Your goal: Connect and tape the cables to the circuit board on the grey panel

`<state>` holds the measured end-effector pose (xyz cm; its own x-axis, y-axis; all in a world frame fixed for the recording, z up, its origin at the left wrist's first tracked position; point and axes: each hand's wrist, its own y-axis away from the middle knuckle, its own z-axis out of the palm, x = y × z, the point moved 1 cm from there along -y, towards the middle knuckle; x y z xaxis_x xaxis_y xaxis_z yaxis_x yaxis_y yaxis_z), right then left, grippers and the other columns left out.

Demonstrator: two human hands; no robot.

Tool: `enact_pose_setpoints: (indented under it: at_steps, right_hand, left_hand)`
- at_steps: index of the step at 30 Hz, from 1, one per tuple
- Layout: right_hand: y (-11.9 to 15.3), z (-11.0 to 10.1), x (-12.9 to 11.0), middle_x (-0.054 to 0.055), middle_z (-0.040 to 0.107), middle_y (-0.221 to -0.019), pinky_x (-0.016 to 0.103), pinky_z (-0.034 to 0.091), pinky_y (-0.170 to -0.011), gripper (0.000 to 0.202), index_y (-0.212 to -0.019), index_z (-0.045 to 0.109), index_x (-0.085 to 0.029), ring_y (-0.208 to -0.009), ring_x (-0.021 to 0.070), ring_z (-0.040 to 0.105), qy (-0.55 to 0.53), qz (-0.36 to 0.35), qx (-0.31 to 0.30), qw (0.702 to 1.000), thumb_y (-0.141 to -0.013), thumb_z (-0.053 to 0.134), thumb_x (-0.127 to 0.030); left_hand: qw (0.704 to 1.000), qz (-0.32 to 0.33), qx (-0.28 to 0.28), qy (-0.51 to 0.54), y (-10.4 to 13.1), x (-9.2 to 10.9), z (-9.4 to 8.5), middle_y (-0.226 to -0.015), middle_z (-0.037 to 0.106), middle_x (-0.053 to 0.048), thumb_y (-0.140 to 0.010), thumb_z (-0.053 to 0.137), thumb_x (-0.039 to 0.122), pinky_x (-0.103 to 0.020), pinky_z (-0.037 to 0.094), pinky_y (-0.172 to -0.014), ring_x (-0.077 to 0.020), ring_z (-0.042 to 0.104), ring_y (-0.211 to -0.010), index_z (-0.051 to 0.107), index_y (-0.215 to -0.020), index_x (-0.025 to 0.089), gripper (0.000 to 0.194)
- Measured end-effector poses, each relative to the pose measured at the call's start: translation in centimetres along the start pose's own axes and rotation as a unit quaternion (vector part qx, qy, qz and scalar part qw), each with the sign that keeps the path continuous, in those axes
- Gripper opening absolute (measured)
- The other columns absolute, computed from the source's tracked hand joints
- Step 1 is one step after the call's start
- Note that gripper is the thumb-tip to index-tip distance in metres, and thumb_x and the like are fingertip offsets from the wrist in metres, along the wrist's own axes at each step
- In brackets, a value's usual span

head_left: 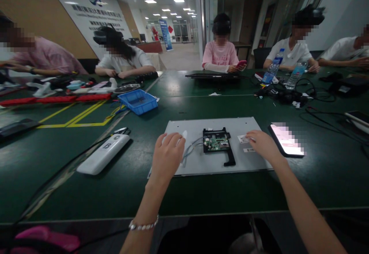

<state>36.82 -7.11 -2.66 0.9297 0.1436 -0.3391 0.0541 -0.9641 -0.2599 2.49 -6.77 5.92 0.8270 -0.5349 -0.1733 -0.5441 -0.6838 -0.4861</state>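
A flat light-grey panel (pixel 190 129) lies in front of me on the green table. Near its middle sits a black plastic bracket (pixel 230 157) with a green circuit board (pixel 216 143) in it. Grey cables (pixel 191 146) run left from the board towards my left hand (pixel 169 152). That hand is over the panel's left part with fingers curled; a small white piece (pixel 185 134) shows beside its fingertips, and what it grips is hidden. My right hand (pixel 263 144) is at the panel's right side, fingertips pinched together at a white label (pixel 243 139); I cannot make out what they hold.
A lit phone (pixel 286 140) lies right of the panel. To the left are a white power bank (pixel 104 154) and a blue tray (pixel 138 101). Across the table are a dark flat device (pixel 213 76), water bottles (pixel 295 75), tangled cables (pixel 288 93) and several seated people.
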Motion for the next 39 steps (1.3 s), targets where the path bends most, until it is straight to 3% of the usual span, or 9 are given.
enact_pose_setpoints:
  at_steps: [3, 8, 11, 18, 23, 30, 34, 39]
  right_hand:
    - [-0.1, 0.2, 0.3, 0.007, 0.063, -0.113, 0.036, 0.042, -0.093, 0.034, -0.099, 0.068, -0.021, -0.103, 0.0219, 0.057, -0.015, 0.012, -0.003, 1.0, -0.076, 0.046, -0.007]
    - [-0.3, 0.4, -0.2, 0.007, 0.065, -0.107, 0.036, 0.042, -0.093, 0.031, -0.097, 0.067, -0.02, -0.101, 0.0203, 0.058, -0.056, 0.018, 0.026, 0.998, -0.079, 0.043, -0.011]
    - [-0.7, 0.5, -1.0, 0.007, 0.064, -0.107, 0.036, 0.042, -0.092, 0.03, -0.1, 0.066, -0.019, -0.101, 0.0201, 0.058, -0.086, 0.003, 0.042, 0.995, -0.082, 0.042, -0.015]
    - [-4.6, 0.6, -5.5, 0.007, 0.061, -0.117, 0.036, 0.039, -0.097, 0.033, -0.115, 0.06, -0.02, -0.109, 0.0207, 0.055, -0.123, -0.071, 0.023, 0.99, -0.084, 0.049, -0.023]
    - [-8.4, 2.7, -8.3, 0.009, 0.063, -0.114, 0.034, 0.04, -0.095, 0.029, -0.109, 0.064, -0.019, -0.109, 0.0223, 0.055, -0.083, -0.108, -0.051, 0.989, -0.081, 0.057, -0.025]
    - [-9.6, 4.7, -10.4, 0.007, 0.068, -0.103, 0.028, 0.041, -0.088, 0.022, -0.094, 0.069, -0.019, -0.1, 0.0196, 0.059, -0.058, -0.088, -0.046, 0.993, -0.087, 0.048, -0.02]
    - [-9.3, 3.3, -9.6, 0.006, 0.067, -0.102, 0.028, 0.042, -0.084, 0.024, -0.096, 0.069, -0.021, -0.097, 0.0194, 0.059, -0.046, -0.053, 0.003, 0.998, -0.087, 0.046, -0.02]
    - [-7.4, 1.1, -5.3, 0.01, 0.066, -0.101, 0.032, 0.043, -0.082, 0.025, -0.093, 0.069, -0.019, -0.096, 0.0232, 0.059, 0.016, -0.012, 0.051, 0.999, -0.087, 0.045, -0.019]
  left_hand:
    - [1.0, 0.012, 0.009, 0.017, 0.3, -1.0, 0.6, -0.104, 0.063, -0.008, -0.087, 0.041, 0.011, -0.047, 0.033, -0.099, -0.025, 0.054, -0.106, 0.063, -0.091, 0.02, 0.024]
    - [0.997, 0.033, -0.052, 0.044, 1.5, -1.6, 3.1, -0.101, 0.065, -0.008, -0.084, 0.047, 0.014, -0.053, 0.025, -0.103, -0.0261, 0.054, -0.108, 0.065, -0.087, 0.021, 0.02]
    - [0.996, 0.017, -0.062, 0.064, 1.9, -1.7, 4.0, -0.1, 0.065, -0.007, -0.085, 0.048, 0.019, -0.053, 0.022, -0.105, -0.0256, 0.055, -0.107, 0.065, -0.088, 0.022, 0.018]
    - [0.995, -0.021, -0.05, 0.084, 1.9, -1.7, 4.3, -0.103, 0.066, -0.006, -0.089, 0.044, 0.025, -0.05, 0.024, -0.104, -0.024, 0.055, -0.106, 0.064, -0.091, 0.022, 0.02]
    - [0.994, -0.017, -0.047, 0.099, 2.0, -1.7, 4.4, -0.102, 0.066, -0.006, -0.089, 0.042, 0.023, -0.047, 0.028, -0.102, -0.0226, 0.057, -0.103, 0.064, -0.09, 0.021, 0.022]
    - [0.992, -0.013, -0.062, 0.11, 2.2, -1.5, 4.3, -0.1, 0.066, -0.006, -0.09, 0.039, 0.022, -0.045, 0.03, -0.1, -0.0215, 0.057, -0.099, 0.063, -0.089, 0.021, 0.024]
    - [0.991, -0.019, -0.061, 0.118, 2.2, -1.5, 4.3, -0.099, 0.066, -0.005, -0.089, 0.04, 0.02, -0.045, 0.03, -0.1, -0.0215, 0.058, -0.098, 0.063, -0.087, 0.021, 0.023]
    - [0.99, -0.024, -0.057, 0.127, 2.2, -1.5, 4.4, -0.097, 0.066, -0.006, -0.088, 0.041, 0.021, -0.045, 0.032, -0.099, -0.0218, 0.058, -0.097, 0.064, -0.087, 0.022, 0.022]
